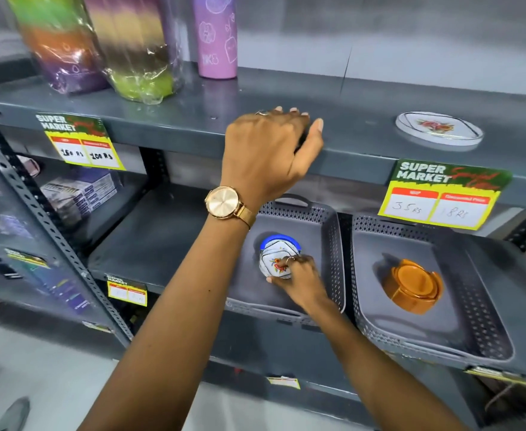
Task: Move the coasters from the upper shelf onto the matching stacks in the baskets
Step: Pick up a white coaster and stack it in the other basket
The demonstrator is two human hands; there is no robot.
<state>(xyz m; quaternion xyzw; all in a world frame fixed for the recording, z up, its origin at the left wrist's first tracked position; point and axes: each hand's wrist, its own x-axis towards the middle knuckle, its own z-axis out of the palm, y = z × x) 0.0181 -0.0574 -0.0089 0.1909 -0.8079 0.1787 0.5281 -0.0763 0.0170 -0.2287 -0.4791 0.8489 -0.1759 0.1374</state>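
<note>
On upper shelf, left of centre: left hand laid palm-down over the front edge, fingers pressed together and curved, thumb held apart. Something dark glimpsed under the palm; whether gripped, cannot tell. Wristwatch on that arm.

Below, in left basket: right hand pinching white floral coaster between thumb and fingertips, held tilted and touching the top of the blue-rimmed stack. Judged as the placing step, not yet finished: coaster sitting askew, overhanging toward the front.

Recommended: level the coaster before letting go; centre over the rim beneath; lower the near edge last; release thumb only once seated flat. Keep pressure light, since a hard, glazed-looking piece is likely to slide or chip on a stack of its kind. Match worth checking, as only a blue rim shows beneath.

Further right, in right basket: orange stack, fanned unevenly, untouched.

Far right on the upper shelf: second floral coaster, lying flat near the edge, well apart from both hands, apparently due for the left basket.
</note>
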